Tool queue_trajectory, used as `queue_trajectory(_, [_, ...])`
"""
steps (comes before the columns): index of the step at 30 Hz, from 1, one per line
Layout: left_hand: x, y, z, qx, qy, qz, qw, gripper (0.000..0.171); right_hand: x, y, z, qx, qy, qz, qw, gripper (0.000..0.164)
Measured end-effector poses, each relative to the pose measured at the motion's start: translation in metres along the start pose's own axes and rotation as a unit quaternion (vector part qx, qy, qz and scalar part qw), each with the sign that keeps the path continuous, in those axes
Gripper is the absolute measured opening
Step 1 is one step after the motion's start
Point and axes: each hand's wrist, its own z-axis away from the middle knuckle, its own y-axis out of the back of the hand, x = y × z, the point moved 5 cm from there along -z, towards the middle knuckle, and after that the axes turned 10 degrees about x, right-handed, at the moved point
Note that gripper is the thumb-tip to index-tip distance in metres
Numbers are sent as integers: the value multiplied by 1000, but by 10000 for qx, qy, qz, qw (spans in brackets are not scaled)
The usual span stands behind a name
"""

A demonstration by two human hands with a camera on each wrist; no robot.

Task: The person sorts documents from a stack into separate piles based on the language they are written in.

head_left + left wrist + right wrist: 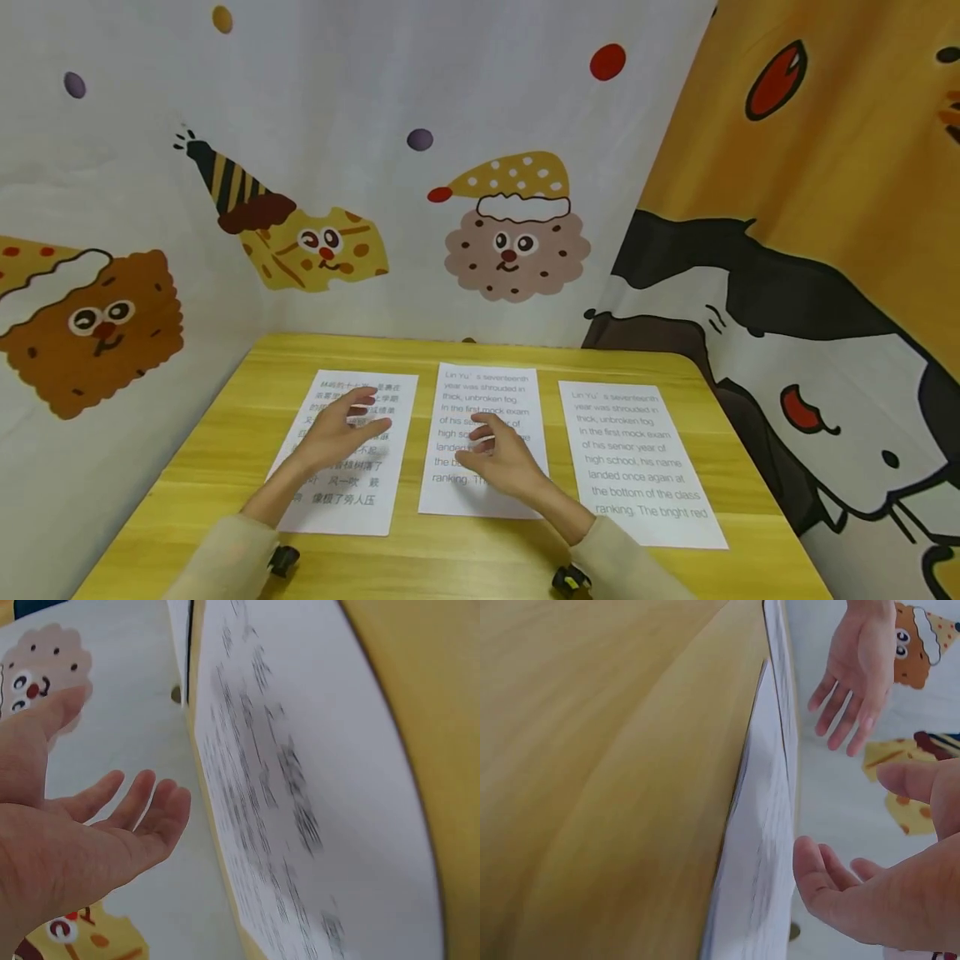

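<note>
Three printed paper sheets lie side by side on a yellow wooden table. My left hand (339,435) hovers over the left sheet (352,518), which bears Chinese characters; its fingers are loosely bent and hold nothing. Over the middle sheet (487,392), printed in English, my right hand (504,458) hangs with thumb and fingers apart, also holding nothing. The right sheet (637,467) carries English text and has no hand over it. In the left wrist view the left hand (82,825) stands off the paper. The right wrist view shows the right hand (885,885) beside the sheet's edge.
The wooden table (465,567) ends at a white curtain (337,92) with cartoon food figures. An orange curtain (705,158) with a large cartoon animal hangs along the right side. Dark bands with small devices (283,562) sit at both wrists.
</note>
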Motion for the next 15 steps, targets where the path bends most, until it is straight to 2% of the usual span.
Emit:
queue_trajectory(9, [22,-35,-8,-362,-144,297,9988,74,21,36,8,471,-217,-30,9986,68])
queue_trajectory(15, [31,-58,-11,-564,-149,432,9974,79,32,61,13,730,-351,-74,9967,67])
